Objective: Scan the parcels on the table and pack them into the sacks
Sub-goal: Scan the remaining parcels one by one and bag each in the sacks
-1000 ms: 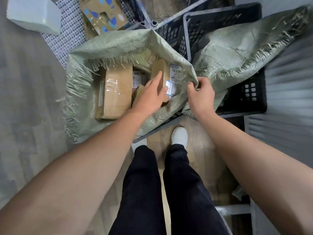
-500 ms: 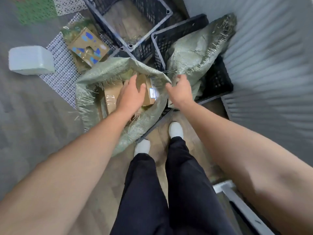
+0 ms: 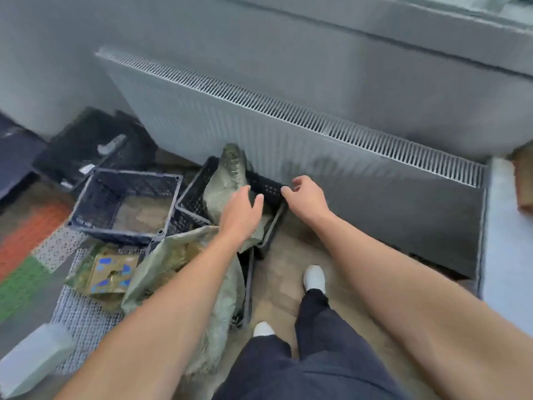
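Note:
Two green woven sacks lie on the floor. The nearer sack [image 3: 173, 258] slumps by my left forearm, its parcels hidden from this angle. A second sack [image 3: 227, 174] stands folded in a black crate [image 3: 265, 186] by the radiator. My left hand [image 3: 239, 215] hovers over this second sack with fingers spread and holds nothing. My right hand [image 3: 305, 197] hangs above the crate's right corner, fingers loosely curled, with nothing in it.
An empty black crate [image 3: 124, 203] stands left of the sacks, another dark crate [image 3: 95, 145] behind it. A brown printed carton [image 3: 112, 272] lies on a white mesh mat [image 3: 80, 316]. A white block [image 3: 31, 356] sits bottom left. A long radiator [image 3: 288, 140] runs along the wall.
Both hands have left the nearer sack: the left one came off the parcel, the right one let go of the rim. The view has risen and swung towards the radiator.

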### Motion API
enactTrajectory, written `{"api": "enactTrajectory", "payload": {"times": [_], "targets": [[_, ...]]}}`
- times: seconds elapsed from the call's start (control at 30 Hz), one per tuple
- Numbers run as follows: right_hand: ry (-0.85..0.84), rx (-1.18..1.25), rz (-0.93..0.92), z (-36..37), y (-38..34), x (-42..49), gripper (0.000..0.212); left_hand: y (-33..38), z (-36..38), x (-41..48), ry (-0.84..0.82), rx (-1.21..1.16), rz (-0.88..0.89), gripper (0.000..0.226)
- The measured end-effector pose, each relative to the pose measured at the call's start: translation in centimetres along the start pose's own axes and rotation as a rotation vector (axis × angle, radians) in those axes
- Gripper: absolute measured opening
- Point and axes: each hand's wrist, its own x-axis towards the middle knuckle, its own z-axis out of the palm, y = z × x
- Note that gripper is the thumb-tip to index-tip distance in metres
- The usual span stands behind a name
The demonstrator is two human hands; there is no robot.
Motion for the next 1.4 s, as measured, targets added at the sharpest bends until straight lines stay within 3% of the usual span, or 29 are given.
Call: {"api": "enactTrajectory", "payload": {"times": [0.27,0.5,0.87,1.13,1.4], "targets": [[0.356,0.195,0.097,-17.4,7.2,-7.8,0.048,18.6,4.7,-6.6,-0.131,0.024,0.422,0.056],[0.543,0.303,0.184,-27.8,17.2,-15.4,0.047,30.1,12.2,-14.1,-0.183,0.036,0.628,0.055],[0.703,0.339,0.315,-42.2,35.3,-27.4,0.053,43.3,28.1,-29.4,-0.338,0.043,0.798,0.056],[0.789,0.419,0.322,-46.2,41.0,-30.3,0.051,48.3,33.5,-33.2,-0.401,0.065,0.860,0.057],[0.823,0.424,0.332,-49.7,42.7,-29.0,0.054,52.9,36.9,-31.4,-0.445,0.034,0.887,0.060]]}}
